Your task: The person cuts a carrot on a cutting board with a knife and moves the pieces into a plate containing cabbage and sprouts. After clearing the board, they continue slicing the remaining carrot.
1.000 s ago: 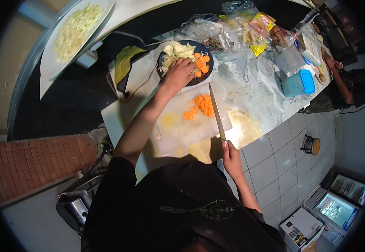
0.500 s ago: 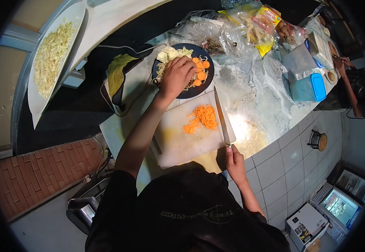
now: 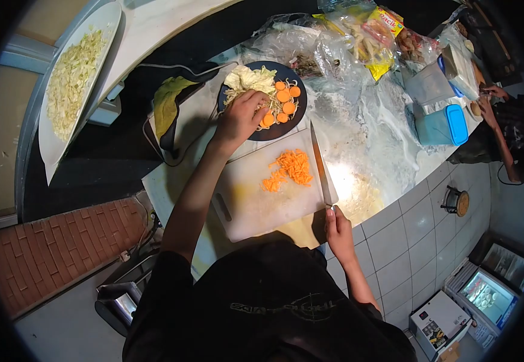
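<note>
My left hand (image 3: 242, 118) is at the left part of a dark round plate (image 3: 274, 133), its fingers bent over the food; what they hold, if anything, is hidden. Leafy cabbage (image 3: 250, 78), pale sprouts and round carrot slices (image 3: 288, 108) lie on this plate. In my right hand (image 3: 338, 230) is the handle of a long knife (image 3: 322, 166), whose blade points away from me along the right edge of the white cutting board (image 3: 262, 212). Shredded carrot (image 3: 295, 167) sits in a pile on the board.
Clear plastic bags (image 3: 334, 54) and a blue-lidded container (image 3: 443, 125) stand on the counter. A white tray (image 3: 115, 42) of chopped cabbage is at upper left, beside a yellow-green cloth (image 3: 168, 105). Another person's hands (image 3: 489, 105) are at far right.
My left hand has drawn back left and slightly down, uncovering more cabbage and carrot slices. The knife blade has tilted, showing more of its flat side. The other person's hands have shifted.
</note>
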Motion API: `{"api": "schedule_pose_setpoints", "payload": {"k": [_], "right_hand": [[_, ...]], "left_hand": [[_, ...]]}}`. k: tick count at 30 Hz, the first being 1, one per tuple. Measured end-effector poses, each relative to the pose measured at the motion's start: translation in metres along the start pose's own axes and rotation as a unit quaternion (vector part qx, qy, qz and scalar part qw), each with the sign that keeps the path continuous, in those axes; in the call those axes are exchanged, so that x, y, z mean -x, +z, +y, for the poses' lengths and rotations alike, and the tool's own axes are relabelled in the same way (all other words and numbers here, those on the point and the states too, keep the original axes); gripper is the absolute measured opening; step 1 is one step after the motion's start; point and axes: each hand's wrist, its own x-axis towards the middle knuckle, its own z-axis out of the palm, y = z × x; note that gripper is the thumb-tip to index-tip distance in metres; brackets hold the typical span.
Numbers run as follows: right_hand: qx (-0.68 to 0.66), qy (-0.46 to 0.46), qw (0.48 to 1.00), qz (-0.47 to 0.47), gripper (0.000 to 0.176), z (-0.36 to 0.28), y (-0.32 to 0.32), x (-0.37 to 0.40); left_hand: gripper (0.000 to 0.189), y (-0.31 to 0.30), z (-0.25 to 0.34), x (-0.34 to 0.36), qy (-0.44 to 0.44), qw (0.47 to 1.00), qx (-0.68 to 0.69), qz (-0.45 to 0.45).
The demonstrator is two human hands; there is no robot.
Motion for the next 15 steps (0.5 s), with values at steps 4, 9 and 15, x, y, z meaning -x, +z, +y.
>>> {"api": "schedule_pose_setpoints", "payload": {"k": [4,9,15], "right_hand": [[-0.009,0.005,1.000,-0.002,0.032,0.001,0.002,0.002],[-0.003,0.012,1.000,-0.012,0.033,0.002,0.003,0.003],[-0.012,0.007,1.000,0.000,0.033,0.005,0.003,0.005]], "left_hand": [[0.020,-0.003,0.008,-0.011,0.056,0.989,-0.139,0.013],[0.024,0.009,0.003,-0.031,0.059,0.981,-0.182,-0.036],[0.028,-0.001,0.013,-0.024,0.045,0.975,-0.211,-0.057]]}}
